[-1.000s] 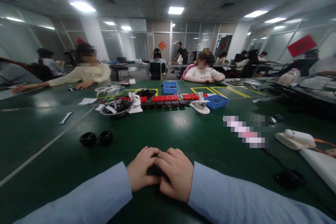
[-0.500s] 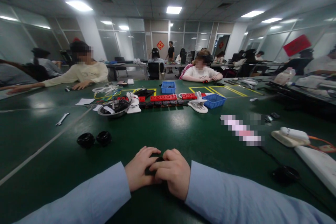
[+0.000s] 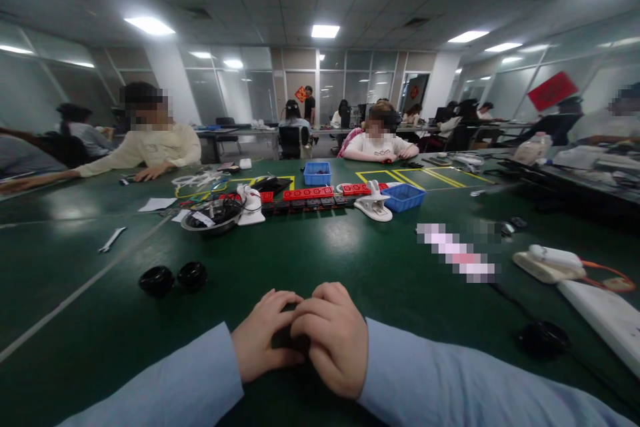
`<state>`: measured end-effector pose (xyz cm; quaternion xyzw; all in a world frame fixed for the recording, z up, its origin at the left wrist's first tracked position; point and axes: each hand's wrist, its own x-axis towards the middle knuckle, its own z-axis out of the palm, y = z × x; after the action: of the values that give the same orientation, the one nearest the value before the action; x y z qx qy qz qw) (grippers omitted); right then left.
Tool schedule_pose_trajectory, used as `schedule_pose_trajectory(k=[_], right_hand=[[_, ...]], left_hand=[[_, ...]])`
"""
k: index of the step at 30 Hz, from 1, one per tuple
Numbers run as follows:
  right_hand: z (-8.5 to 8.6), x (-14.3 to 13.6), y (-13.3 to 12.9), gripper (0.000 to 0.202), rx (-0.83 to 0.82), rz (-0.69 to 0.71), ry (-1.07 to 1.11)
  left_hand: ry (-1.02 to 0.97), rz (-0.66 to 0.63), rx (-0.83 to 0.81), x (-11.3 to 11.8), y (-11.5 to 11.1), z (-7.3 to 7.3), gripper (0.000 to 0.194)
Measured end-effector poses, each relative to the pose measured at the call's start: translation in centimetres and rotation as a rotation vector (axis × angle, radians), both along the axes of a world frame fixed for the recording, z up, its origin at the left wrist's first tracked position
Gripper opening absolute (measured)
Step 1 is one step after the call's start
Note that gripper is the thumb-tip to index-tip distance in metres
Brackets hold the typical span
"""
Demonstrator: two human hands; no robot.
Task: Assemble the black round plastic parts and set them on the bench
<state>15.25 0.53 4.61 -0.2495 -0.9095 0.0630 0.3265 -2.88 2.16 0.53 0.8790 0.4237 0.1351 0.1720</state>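
Note:
Close in front of me at the near side of the green table (image 3: 345, 260), my left hand (image 3: 265, 337) curves with thumb and fingers round a dark thing that I cannot make out. Bent over it from the other side, my right hand (image 3: 333, 340) is closed, its fingertips meeting those of the left. Most of what lies between the hands is hidden. Left of them stand two glossy black round parts, one (image 3: 157, 281) beside the other (image 3: 193, 275). A third black round thing (image 3: 543, 339), with a cable, lies to the right.
Further off are a metal bowl (image 3: 213, 219) of dark parts, red sockets (image 3: 307, 194), a white clip base (image 3: 374, 205) and blue bins (image 3: 405, 197). A wrench (image 3: 113, 240) lies left; a white power strip (image 3: 603, 320) lies right. Co-workers sit across the table.
My right hand has turned and its fingers have shifted over the gap, so the dark thing shows less. The whole view has tilted slightly, with the table things shifted a little left.

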Motion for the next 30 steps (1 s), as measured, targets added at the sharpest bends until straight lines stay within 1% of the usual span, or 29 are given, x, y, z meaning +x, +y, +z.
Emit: schedule_pose_trajectory(k=[3, 6, 8, 10, 12, 15, 24, 30], right_hand=[[1.0, -0.1, -0.3, 0.025, -0.055, -0.148, -0.063], [0.9, -0.3, -0.4, 0.041, -0.049, -0.246, -0.201], [0.4, -0.5, -0.3, 0.041, -0.011, -0.264, -0.276], [-0.2, -0.7, -0.2, 0.034, 0.016, -0.274, -0.311], [-0.6, -0.9, -0.1, 0.026, 0.028, -0.278, -0.318], [-0.8, -1.0, 0.1, 0.02, 0.043, -0.256, -0.316], [-0.6, -0.8, 0.2, 0.016, 0.062, -0.185, -0.33], [-0.9, -0.8, 0.2, 0.014, 0.064, -0.136, -0.31]], left_hand=[[0.001, -0.021, 0.008, -0.2, 0.2, -0.3, 0.045], [0.015, -0.037, 0.012, -0.5, 0.3, -0.6, 0.05], [0.017, -0.032, 0.013, -0.5, 0.3, -0.6, 0.052], [0.018, -0.018, 0.013, -0.5, 0.2, -0.5, 0.047], [0.024, -0.007, 0.008, -0.4, 0.2, -0.4, 0.041], [0.031, -0.001, -0.003, -0.2, 0.2, -0.3, 0.041], [0.045, 0.02, 0.017, -0.2, 0.0, -0.3, 0.045], [0.023, 0.015, 0.009, -0.1, 0.0, -0.2, 0.047]])
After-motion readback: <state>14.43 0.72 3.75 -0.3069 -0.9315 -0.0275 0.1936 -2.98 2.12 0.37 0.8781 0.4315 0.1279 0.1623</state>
